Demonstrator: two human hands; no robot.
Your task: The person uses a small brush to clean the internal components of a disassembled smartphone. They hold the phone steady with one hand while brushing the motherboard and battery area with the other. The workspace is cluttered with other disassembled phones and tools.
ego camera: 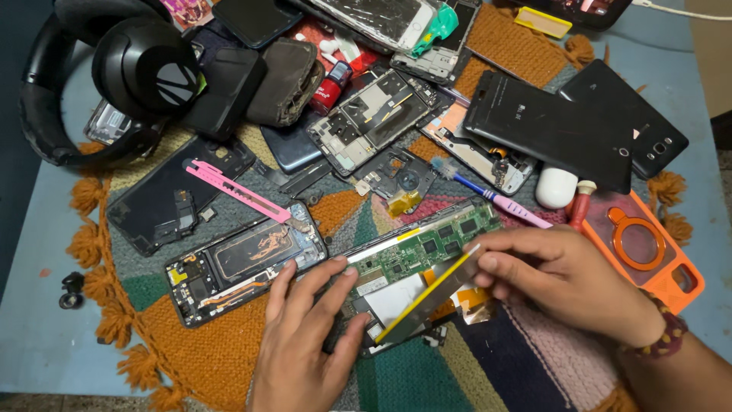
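Head view: the left hand (301,347) lies with fingers spread, pressing down on an opened phone (404,267) in the middle of the woven mat (229,351), while the right hand (564,286) pinches a thin yellow pry card (431,294) slanting across it. The phone's back already appears to be off, its green circuit board (427,246) bare, so disassembly looks partly done; the board and inner parts remain seated. Around them lie a pink cutter (236,191), another stripped phone (244,263), black headphones (114,76) and an orange case (648,255).
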